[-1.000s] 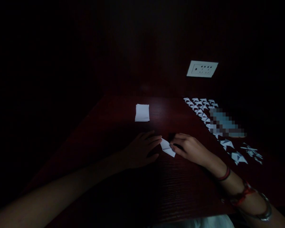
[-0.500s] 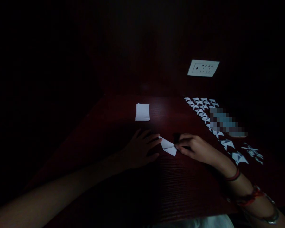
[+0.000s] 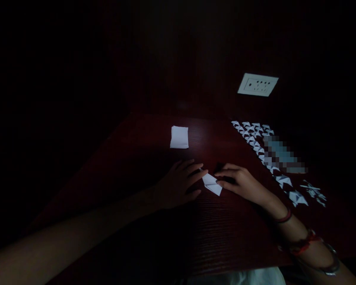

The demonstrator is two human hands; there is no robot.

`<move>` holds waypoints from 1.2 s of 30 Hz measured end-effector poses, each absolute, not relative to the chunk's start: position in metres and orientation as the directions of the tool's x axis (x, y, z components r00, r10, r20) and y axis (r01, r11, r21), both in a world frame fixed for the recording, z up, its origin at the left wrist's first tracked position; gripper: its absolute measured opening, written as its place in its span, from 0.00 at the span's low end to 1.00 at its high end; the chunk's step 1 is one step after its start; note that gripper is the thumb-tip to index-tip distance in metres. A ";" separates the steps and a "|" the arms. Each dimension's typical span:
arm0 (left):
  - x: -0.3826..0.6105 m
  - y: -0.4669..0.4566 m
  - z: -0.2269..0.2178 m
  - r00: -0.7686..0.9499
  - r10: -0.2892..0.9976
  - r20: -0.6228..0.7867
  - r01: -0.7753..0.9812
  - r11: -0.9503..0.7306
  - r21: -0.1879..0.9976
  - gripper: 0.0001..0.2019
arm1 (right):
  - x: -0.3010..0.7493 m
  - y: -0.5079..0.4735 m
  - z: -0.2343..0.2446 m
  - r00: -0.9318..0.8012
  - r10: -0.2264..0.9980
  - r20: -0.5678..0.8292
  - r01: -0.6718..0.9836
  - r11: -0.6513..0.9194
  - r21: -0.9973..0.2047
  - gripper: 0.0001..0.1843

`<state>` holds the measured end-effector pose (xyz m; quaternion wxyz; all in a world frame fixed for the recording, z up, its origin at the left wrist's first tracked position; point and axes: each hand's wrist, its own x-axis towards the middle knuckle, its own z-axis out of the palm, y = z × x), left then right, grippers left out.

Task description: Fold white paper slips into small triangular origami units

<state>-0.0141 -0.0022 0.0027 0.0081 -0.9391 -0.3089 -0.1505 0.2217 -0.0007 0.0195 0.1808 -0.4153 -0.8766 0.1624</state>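
Note:
A small white piece of folded paper [image 3: 212, 184] lies on the dark red table, with a pointed end toward the left and a crease across it. My left hand [image 3: 180, 184] is spread low over the table, its fingertips resting on the paper's left end. At the paper's right edge is my right hand [image 3: 240, 182], fingers bent. Its thumb tip touches the edge, and the forefinger stands a little apart from the thumb, just beyond the paper.
A stack of white square paper [image 3: 179, 137] lies farther back. To the right are rows of small folded paper pieces [image 3: 284, 181], a blurred-out oblong object [image 3: 284, 154] and a little heap of white scraps [image 3: 314, 192]. A wall socket [image 3: 258, 84] is above the table.
My right forefinger has parted from the thumb, where the two were together at the paper's edge. My left hand stays on the paper. The whole view has shifted slightly.

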 end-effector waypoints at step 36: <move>-0.004 -0.022 0.009 0.931 0.318 0.177 0.306 -0.947 0.094 0.23 | 0.171 0.046 0.052 -0.422 0.871 -0.253 0.884 0.333 -0.327 0.11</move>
